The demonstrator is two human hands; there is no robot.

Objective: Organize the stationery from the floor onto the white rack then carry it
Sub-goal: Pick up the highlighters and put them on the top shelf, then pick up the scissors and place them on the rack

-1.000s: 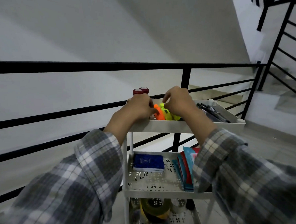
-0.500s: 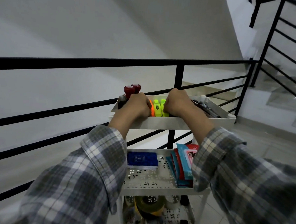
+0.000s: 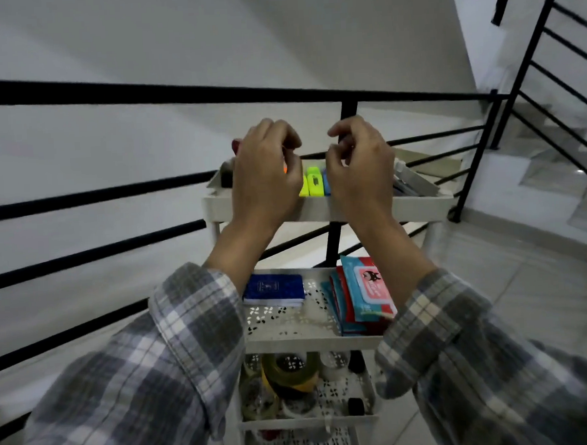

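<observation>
The white rack (image 3: 420,207) stands on the floor in front of me, beside a black railing. Its top tray holds yellow and green highlighters (image 3: 312,185) and dark pens (image 3: 414,182). The middle shelf carries a blue notebook (image 3: 273,288) and red and blue packets (image 3: 364,293). Tape rolls (image 3: 289,372) fill the lower shelf. My left hand (image 3: 266,176) and my right hand (image 3: 360,167) hover just above the top tray, fingers curled and apart, holding nothing.
A black metal railing (image 3: 176,92) runs right behind the rack, with a stairwell drop beyond it. Stairs with another black railing (image 3: 548,55) rise at the right. Tiled floor (image 3: 526,278) spreads to the right of the rack.
Both hands have let go of the top tray's front rim and lifted above it. The rack now sits lower in view and stands on the floor.
</observation>
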